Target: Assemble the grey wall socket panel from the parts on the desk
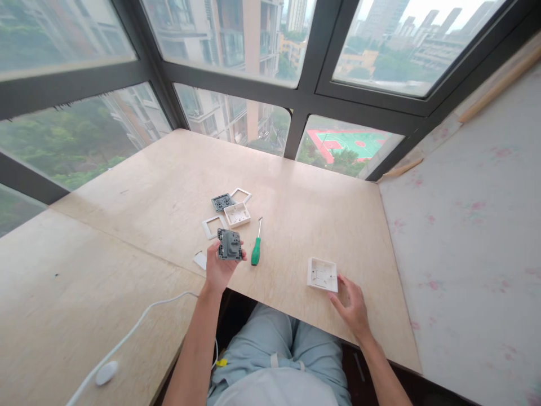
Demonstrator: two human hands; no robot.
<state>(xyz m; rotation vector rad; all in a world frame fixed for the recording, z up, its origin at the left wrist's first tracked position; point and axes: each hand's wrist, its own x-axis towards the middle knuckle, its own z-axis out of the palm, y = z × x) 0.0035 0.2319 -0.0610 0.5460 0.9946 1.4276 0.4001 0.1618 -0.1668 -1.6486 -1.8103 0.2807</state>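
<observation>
In my left hand (220, 270) is a grey wall-socket insert (230, 245), its moulded back facing up. Thumb and fingers close around its edges, above the table's front edge. A white square back box (322, 274) stands at the right with its open side up. My right hand (353, 304) has thumb and fingers around its near right corner. Between the hands, nearer the left one, lies a screwdriver with a green handle (256, 252), its shaft pointing away from me.
Beyond my left hand lie a second grey insert (222, 202), another white back box (237, 215) and two white frames (241, 195). A small white plate (200, 260) is left of that hand. A white cable (143, 316) crosses the left tabletop. Windows and a papered wall (465, 242) border the table.
</observation>
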